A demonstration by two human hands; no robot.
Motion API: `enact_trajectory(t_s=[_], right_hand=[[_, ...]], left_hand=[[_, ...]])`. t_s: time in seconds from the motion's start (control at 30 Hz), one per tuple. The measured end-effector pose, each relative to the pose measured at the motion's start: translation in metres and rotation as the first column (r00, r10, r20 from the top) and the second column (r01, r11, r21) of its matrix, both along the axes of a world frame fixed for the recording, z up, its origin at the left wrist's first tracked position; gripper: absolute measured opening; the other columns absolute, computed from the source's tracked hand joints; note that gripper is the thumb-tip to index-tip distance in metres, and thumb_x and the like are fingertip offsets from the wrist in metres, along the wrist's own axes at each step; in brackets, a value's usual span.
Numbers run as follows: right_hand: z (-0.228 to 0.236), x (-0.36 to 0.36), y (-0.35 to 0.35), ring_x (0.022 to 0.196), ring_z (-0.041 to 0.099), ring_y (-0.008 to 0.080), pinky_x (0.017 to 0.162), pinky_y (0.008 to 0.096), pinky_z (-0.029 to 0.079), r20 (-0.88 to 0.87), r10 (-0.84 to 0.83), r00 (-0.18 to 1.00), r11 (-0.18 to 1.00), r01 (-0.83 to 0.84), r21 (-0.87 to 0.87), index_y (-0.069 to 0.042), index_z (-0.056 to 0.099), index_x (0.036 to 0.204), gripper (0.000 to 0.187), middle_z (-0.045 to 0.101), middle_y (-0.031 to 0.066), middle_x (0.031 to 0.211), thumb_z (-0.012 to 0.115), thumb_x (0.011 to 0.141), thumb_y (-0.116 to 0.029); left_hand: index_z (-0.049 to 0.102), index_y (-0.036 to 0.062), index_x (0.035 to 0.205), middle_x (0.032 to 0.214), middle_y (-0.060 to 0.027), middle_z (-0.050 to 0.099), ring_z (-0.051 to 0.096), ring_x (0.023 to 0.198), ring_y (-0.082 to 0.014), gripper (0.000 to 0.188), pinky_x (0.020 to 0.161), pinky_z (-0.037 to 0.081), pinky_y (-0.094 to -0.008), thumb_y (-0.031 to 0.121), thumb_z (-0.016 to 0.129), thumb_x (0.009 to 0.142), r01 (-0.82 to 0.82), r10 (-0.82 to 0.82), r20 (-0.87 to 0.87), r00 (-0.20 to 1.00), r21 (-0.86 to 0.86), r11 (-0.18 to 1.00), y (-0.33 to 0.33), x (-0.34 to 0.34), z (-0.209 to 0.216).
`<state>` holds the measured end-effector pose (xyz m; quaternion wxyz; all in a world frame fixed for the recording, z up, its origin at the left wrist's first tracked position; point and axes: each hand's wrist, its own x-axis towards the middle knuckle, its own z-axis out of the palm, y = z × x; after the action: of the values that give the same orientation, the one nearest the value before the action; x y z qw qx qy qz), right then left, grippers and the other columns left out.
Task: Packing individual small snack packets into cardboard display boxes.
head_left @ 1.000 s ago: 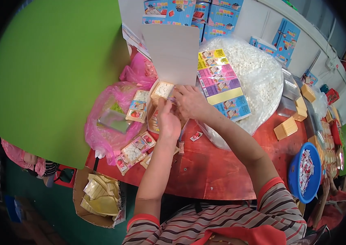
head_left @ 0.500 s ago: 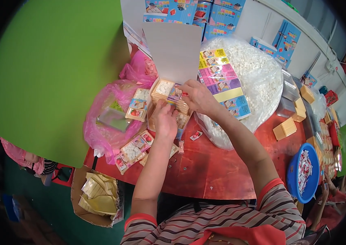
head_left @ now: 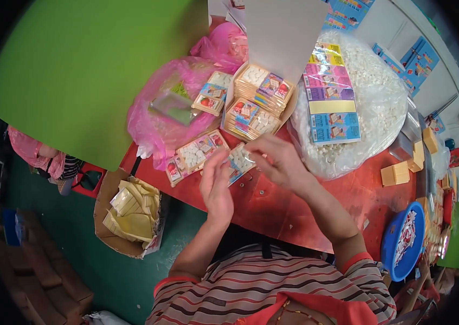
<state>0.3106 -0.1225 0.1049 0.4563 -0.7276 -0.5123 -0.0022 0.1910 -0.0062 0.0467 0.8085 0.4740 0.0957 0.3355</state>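
Observation:
An open display box (head_left: 290,111) with its white lid raised stands in front of me, filled with stacked trays of small white pieces under clear wrap. Just nearer than it, my left hand (head_left: 217,190) hangs over the table edge, fingers stretched and holding nothing. My right hand (head_left: 279,161) is beside it with fingers curled inward; anything between them is hidden. Below and between the hands lies a wrapped tray with a blue label (head_left: 235,174), partly covered. To its left rests a wrapped tray with a pink label (head_left: 192,156), and another wrapped tray (head_left: 211,96) leans against the box.
A pink plastic bag (head_left: 148,122) sits left of the box. On the right, label sheets (head_left: 331,89) lie on a large clear bag of white pieces (head_left: 386,103). Wooden blocks (head_left: 395,174) and a blue basin (head_left: 415,246) are further right. A carton of yellowish scraps (head_left: 111,190) stands on the floor.
Both hands have come out of the box and back toward me. The purple-labelled tray they were pressing in now sits in the box. The view has shifted, so the scene appears further right.

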Motion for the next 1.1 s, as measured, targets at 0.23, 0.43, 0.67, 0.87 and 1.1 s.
enact_trajectory(t_s=[0.23, 0.43, 0.67, 0.87, 1.1], right_hand=[[-0.065, -0.019, 0.079, 0.119, 0.049, 0.0339, 0.097, 0.0440, 0.041, 0.364, 0.098, 0.926, 0.927, 0.048, -0.373, -0.004, 0.052, 0.128, 0.052, 0.050, 0.0162, 0.127, 0.062, 0.077, -0.003], [-0.082, 0.007, 0.129, 0.125, 0.044, 0.0299, 0.101, 0.0510, 0.035, 0.373, 0.199, 0.906, 0.757, 0.099, -0.646, -0.007, 0.040, 0.140, 0.075, 0.047, 0.0147, 0.132, 0.067, 0.071, -0.013], [-0.078, 0.006, 0.132, 0.110, 0.054, 0.0272, 0.094, 0.0428, 0.040, 0.518, 0.299, 0.802, 0.745, 0.143, -0.652, -0.004, 0.052, 0.126, 0.059, 0.056, 0.0119, 0.113, 0.064, 0.069, -0.016], [-0.088, 0.001, 0.128, 0.096, 0.061, 0.0273, 0.084, 0.0386, 0.046, 0.705, 0.217, 0.675, 0.903, 0.137, -0.408, -0.004, 0.062, 0.100, 0.031, 0.062, 0.0112, 0.096, 0.063, 0.074, -0.019], [-0.058, -0.033, 0.112, 0.084, 0.061, 0.0241, 0.073, 0.0366, 0.045, 0.755, 0.084, 0.650, 0.976, 0.100, -0.195, -0.003, 0.062, 0.100, 0.029, 0.062, 0.0079, 0.086, 0.060, 0.075, -0.019]], left_hand=[[0.055, 0.0037, 0.113, 0.124, -0.0118, 0.057, 0.058, 0.107, -0.0179, 0.019, 0.090, 0.045, -0.0326, 0.007, 0.052, 0.094, -0.047, 0.009, -0.212, 0.977, -0.174, 0.984, 0.011, -0.078, -0.056], [0.054, 0.0045, 0.116, 0.123, -0.0096, 0.057, 0.058, 0.107, -0.0170, 0.022, 0.089, 0.045, -0.0311, 0.007, 0.052, 0.094, -0.013, -0.032, -0.274, 0.961, -0.159, 0.987, 0.015, -0.089, -0.068], [0.052, 0.0031, 0.121, 0.120, -0.0087, 0.057, 0.058, 0.106, -0.0191, 0.029, 0.089, 0.047, -0.0323, 0.005, 0.051, 0.093, 0.031, -0.091, -0.232, 0.968, -0.249, 0.968, 0.025, -0.084, -0.076], [0.049, 0.0024, 0.127, 0.123, -0.0108, 0.055, 0.058, 0.107, -0.0207, 0.035, 0.090, 0.047, -0.0329, 0.006, 0.052, 0.092, 0.013, -0.079, -0.205, 0.976, -0.302, 0.953, 0.028, -0.080, -0.075], [0.035, 0.0025, 0.142, 0.141, -0.0140, 0.041, 0.044, 0.127, -0.0209, 0.050, 0.103, 0.037, -0.0351, 0.014, 0.051, 0.096, -0.054, 0.040, -0.067, 0.997, -0.222, 0.974, 0.024, -0.076, -0.051]])
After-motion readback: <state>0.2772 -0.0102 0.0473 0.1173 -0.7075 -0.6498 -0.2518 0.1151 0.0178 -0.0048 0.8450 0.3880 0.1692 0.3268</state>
